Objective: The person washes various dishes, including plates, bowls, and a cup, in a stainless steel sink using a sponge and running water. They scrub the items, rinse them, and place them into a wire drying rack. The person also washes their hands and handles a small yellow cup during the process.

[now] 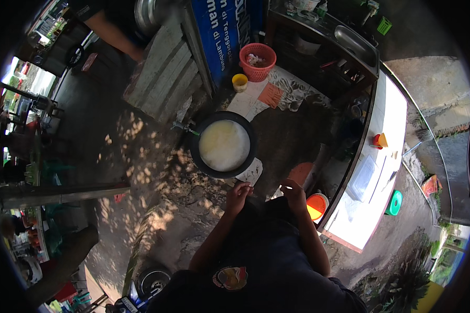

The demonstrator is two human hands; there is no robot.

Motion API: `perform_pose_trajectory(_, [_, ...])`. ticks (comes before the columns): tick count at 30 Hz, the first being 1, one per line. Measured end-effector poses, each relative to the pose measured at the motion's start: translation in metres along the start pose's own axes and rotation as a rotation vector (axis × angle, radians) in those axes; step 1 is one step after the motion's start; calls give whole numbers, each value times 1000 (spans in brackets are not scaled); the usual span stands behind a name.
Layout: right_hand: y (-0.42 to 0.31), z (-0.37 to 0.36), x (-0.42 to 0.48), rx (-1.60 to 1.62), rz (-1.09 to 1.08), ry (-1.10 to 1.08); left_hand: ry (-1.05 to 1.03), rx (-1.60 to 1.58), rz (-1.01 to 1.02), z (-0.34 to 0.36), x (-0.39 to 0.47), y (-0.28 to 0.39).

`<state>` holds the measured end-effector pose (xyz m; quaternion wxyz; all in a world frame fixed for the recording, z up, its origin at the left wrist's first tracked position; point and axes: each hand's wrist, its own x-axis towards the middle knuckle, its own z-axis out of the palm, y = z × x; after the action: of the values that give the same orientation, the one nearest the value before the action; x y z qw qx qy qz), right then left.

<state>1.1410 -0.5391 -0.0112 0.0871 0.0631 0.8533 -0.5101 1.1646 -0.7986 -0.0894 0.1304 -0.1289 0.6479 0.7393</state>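
Note:
My left hand (238,196) is in front of me, with its fingers curled towards the thumb. It is close to the near rim of a round black tub (194,156) on the ground. Cloudy, pale-yellow liquid (225,145) with whitish foam fills much of the tub. A little to the right, my right hand (295,195) has bent fingers, near an orange-and-yellow round container (317,206). Whether either hand pinches something small cannot be seen. At the tub's upper left is a tap (182,125) with a short green piece at its end.
A red plastic basket (257,64) and yellow bucket (240,83) stand beyond the tub. To the right runs a white-topped counter (389,105), with a clear plastic container (362,178) on it. A steel sink (356,45) is at upper right. Another person's arm (111,33) reaches beside a wooden panel (168,70).

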Motion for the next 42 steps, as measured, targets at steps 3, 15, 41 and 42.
perform_pose_trajectory(3, [-14, -12, 24, 75, 176, -34, 0, 65, -58, 5, 20, 33])
perform_pose_trajectory(15, [11, -120, 133, 128, 112, 46, -77, 4, -58, 102, 117, 57])
perform_pose_trajectory(41, [134, -389, 229, 541, 520, 821, -893, 154, -70, 523, 394, 162])
perform_pose_trajectory(42, [129, -407, 232, 546, 539, 865, -923, 173, -78, 540, 403, 163])
